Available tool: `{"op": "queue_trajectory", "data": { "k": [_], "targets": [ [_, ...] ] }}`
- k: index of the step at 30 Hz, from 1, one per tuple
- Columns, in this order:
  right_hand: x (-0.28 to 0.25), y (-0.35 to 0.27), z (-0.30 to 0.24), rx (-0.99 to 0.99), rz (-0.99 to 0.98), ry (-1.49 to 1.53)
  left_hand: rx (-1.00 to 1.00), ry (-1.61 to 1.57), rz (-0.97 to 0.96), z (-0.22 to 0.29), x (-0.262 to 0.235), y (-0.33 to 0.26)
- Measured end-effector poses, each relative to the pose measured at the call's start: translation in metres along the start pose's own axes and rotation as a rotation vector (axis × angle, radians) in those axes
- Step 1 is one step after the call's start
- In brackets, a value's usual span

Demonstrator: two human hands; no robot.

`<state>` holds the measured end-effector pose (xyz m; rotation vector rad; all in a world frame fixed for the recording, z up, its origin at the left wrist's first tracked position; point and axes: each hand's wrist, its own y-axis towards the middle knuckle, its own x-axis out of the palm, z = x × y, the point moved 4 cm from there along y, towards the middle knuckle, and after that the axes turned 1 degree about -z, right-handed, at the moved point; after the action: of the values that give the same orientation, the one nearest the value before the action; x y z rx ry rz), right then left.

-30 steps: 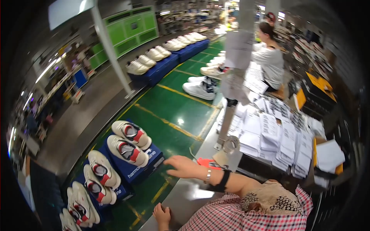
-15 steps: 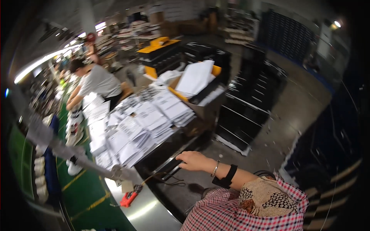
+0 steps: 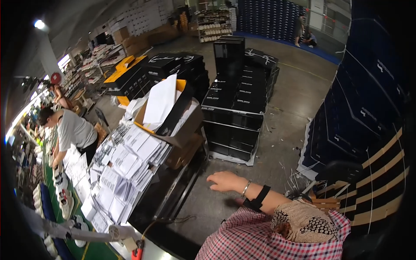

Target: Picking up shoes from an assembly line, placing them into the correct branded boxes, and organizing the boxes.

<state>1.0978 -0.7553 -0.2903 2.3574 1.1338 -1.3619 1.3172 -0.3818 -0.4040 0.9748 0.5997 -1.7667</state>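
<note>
My right hand (image 3: 223,181) reaches out to the left, palm down and fingers loosely apart, holding nothing. A bracelet and a black wristband sit on its wrist. It hovers over the grey concrete floor (image 3: 281,130), just right of the dark edge of a work table (image 3: 173,195). Stacks of white paper sheets (image 3: 125,169) cover that table. My checked sleeve with a lace shoulder patch fills the lower edge. My left hand is out of the picture.
An open cardboard box (image 3: 182,130) with white sheets stands behind the table. Black boxes (image 3: 236,104) are stacked beyond, dark blue boxes (image 3: 359,108) at right. A co-worker (image 3: 71,130) bends over white shoes (image 3: 65,201) at left. A red tool (image 3: 138,252) lies below.
The view has swung right, from the green conveyor with shoes to the floor and box stacks. My right hand has left the table's edge and now hovers over the floor.
</note>
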Motion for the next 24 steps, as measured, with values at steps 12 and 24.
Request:
{"op": "queue_trajectory", "data": {
  "k": [12,24],
  "targets": [
    [-0.05,0.039,0.105,0.025,0.031,0.119,0.198,-0.213,-0.128,0.145,0.134,0.064],
    [-0.141,-0.075,0.317,0.28,0.488,0.163,0.628,-0.283,-0.864,0.441,0.305,0.035]
  ]
}}
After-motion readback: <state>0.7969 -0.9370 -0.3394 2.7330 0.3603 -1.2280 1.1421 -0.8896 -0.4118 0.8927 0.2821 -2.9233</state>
